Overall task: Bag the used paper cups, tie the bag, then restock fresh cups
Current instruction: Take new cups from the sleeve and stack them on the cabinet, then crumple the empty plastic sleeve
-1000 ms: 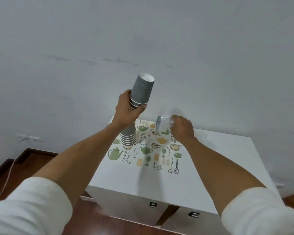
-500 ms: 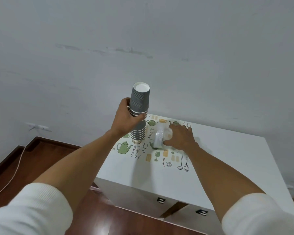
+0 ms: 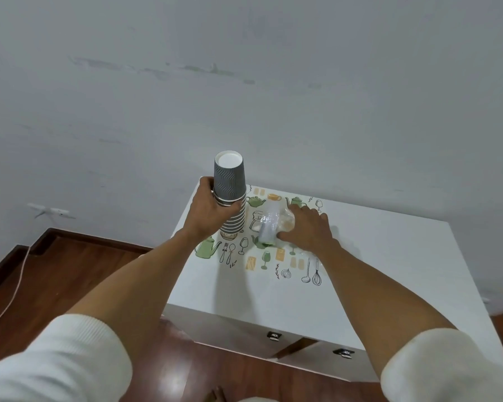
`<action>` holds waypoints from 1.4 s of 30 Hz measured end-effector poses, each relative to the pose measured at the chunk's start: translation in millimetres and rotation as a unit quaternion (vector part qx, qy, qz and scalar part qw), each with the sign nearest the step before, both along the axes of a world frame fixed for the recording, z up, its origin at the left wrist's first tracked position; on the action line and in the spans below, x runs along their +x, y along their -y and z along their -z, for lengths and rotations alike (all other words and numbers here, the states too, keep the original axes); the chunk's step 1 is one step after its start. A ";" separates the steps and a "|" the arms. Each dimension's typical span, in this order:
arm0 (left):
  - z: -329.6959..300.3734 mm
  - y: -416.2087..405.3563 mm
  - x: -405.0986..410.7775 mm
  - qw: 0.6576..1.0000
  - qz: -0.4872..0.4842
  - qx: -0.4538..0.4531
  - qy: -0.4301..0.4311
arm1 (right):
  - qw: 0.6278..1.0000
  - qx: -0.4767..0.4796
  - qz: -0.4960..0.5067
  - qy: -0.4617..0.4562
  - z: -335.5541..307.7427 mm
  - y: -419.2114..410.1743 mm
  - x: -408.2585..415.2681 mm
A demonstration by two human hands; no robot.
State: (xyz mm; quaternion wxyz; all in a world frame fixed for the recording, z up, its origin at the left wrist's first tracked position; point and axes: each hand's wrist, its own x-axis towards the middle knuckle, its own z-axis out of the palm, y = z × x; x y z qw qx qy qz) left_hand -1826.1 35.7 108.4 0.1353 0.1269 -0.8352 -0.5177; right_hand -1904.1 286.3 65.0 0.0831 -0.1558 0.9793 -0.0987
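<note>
A tall stack of grey wavy-patterned paper cups point(image 3: 230, 195) stands upside down on the white cabinet top point(image 3: 375, 256). My left hand point(image 3: 211, 211) grips the stack around its middle, at the rims below the top cup. To the right of the stack a crumpled clear plastic bag point(image 3: 269, 224) lies on the printed mat point(image 3: 285, 262). My right hand point(image 3: 308, 229) rests on the bag's right side, thumb against its near edge and fingers spread over it.
The white cabinet has two drawers with dark pulls point(image 3: 273, 335) on its front. A grey wall rises behind it. A brown wooden floor point(image 3: 55, 285) lies at the left with a white cable point(image 3: 18, 285) running across it.
My left hand brought the cup stack down from a tilted, raised position until it stands upright on the mat. My right hand lowered the plastic bag onto the cabinet top.
</note>
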 end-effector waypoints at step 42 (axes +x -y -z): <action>-2.7 -181.8 -21.7 0.933 0.056 0.304 0.183 | 0.714 -0.587 0.204 0.322 -51.2 -134.6 -12.3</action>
